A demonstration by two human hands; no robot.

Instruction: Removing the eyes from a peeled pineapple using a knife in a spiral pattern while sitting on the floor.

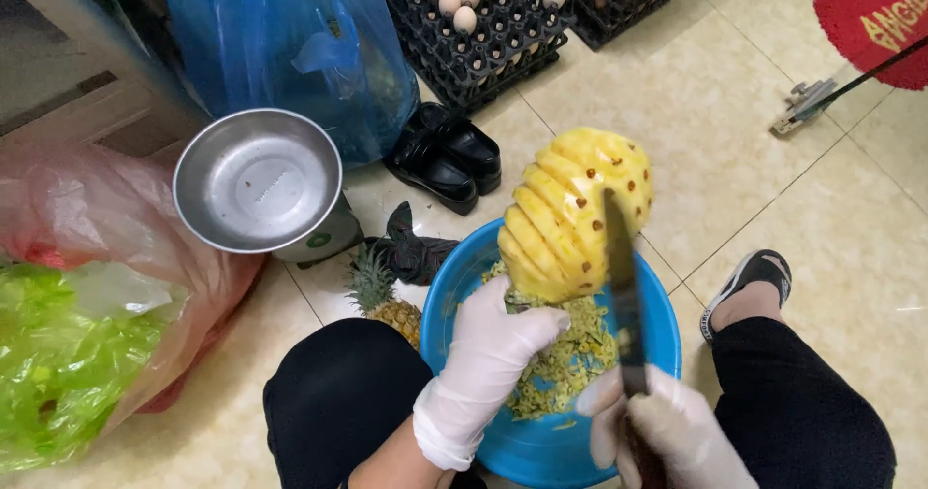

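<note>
Pineapple [578,214], peeled and yellow, held up over the blue basin [657,334], tilted away from me. I see spiral grooves already cut down its near side; brown eyes dot the far side, uncut.

Left hand [488,354], white-gloved, closed around the fruit's base, fingers wrapped under the bottom end. Right hand [667,431], also gloved, closed on the handle of a long dark knife [622,291], blade lying up across the fruit's right flank, edge against the flesh.

Basin sits on the tiled floor [754,141] between my knees, its bottom covered with yellow-green trimmings [570,359]. An unpeeled pineapple [387,301] lies just beside the basin's left rim. A metal scale pan [257,180] stands further left, near a blue plastic bag [290,44]; black egg trays [483,25] stand beyond.

Judgement on doing this cut well: keep the blade shallow and angled, following the diagonal line of eyes so each groove takes a row without wasting flesh. Left grip should stay low, well below the blade's path, and rotate the fruit to meet the knife rather than twisting the knife wrist. Wet gloves on wet fruit may slip, so firm hold, short strokes. Keep the work over the basin so scraps drop inside.
</note>
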